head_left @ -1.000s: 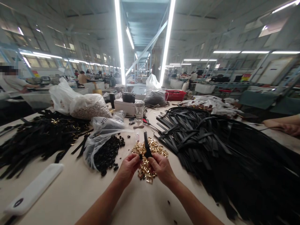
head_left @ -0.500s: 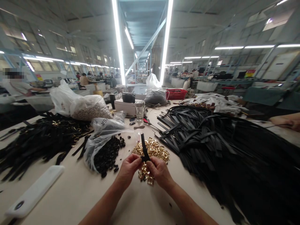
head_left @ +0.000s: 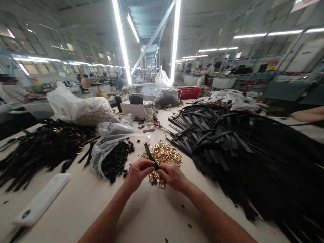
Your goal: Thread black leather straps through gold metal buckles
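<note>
Between my two hands is a short black strap, its free end pointing up and away to the left. My left hand pinches it from the left, thumb and fingers together. From the right, my right hand pinches the strap's near end. Whether a buckle sits on the strap is hidden by my fingers. Just beyond and below the hands lies a heap of gold buckles. Left of it, small black loops spill from a clear plastic bag.
Long black straps cover the table's right side. Black straps with gold buckles are piled at left, near a white power bank. A glass bottle, scissors and red basket stand farther back. A co-worker's arm shows at right.
The strap's free end has tipped from nearly upright to leaning left. Both hands still pinch it, with the fingers slightly shifted. The whole view has moved a little.
</note>
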Available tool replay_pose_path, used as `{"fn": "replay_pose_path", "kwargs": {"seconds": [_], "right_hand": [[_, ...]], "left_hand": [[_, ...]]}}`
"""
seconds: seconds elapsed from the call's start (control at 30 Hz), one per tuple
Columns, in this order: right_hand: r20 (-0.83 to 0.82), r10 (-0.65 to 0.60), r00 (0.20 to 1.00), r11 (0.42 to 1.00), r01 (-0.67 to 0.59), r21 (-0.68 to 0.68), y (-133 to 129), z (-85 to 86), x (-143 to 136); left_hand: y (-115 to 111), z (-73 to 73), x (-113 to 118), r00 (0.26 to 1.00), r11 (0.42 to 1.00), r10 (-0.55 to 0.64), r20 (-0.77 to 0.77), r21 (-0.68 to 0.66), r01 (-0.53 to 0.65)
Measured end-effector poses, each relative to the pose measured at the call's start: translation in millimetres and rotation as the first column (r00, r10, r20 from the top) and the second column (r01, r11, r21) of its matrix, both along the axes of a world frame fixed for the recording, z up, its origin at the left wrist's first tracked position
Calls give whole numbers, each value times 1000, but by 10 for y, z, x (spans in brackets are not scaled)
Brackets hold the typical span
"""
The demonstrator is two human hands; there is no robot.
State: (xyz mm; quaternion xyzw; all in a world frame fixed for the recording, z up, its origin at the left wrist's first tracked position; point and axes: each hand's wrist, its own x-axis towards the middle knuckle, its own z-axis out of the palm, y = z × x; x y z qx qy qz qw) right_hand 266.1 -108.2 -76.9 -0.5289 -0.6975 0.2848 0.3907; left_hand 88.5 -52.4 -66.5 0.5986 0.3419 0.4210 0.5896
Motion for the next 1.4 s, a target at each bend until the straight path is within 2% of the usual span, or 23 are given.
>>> {"fn": "replay_pose_path", "kwargs": {"seconds": [0.13,0.27,0.4,0.5,0.63,0.73,0.8,0.93,1.03,1.17,1.4], "right_hand": [[15,2,1000,1000,-3,28,-12,-8,-9],[-179,-7,984,996,-9,-86,-9,-58,-62],[-412,-46,910,978,-43,-203,-1,-53,-106],[-491,-39,870,971,-83,-223,-5,-40,-119],[-542,6,841,959,-158,-234,-23,-45,-126],[-553,9,833,956,-170,-240,-31,-40,-127],[-527,-20,850,969,-114,-221,-29,-28,-124],[-487,-69,871,984,-22,-178,-21,-4,-106],[-497,-61,865,979,-46,-200,-25,6,-102],[-494,-41,868,976,-72,-208,-39,15,-123],[-411,-88,907,982,10,-188,-20,-16,-135]], "left_hand": [[-15,-17,17,998,990,-69,-4,-121,68],[-23,-78,47,998,995,-59,-27,-82,57],[-14,-81,58,999,994,-38,2,-100,38],[-3,-105,63,999,995,-36,-6,-98,36],[-22,-163,78,998,1000,-12,-69,-6,12],[-65,-167,94,995,1000,-12,-96,25,14],[-85,-151,102,996,1000,-28,-80,6,28],[-59,-107,95,996,980,12,89,-201,6],[-6,-71,72,967,940,109,228,-341,-25],[14,-38,61,948,891,145,285,-454,0],[-103,-65,156,959,891,113,261,-454,18]]}}
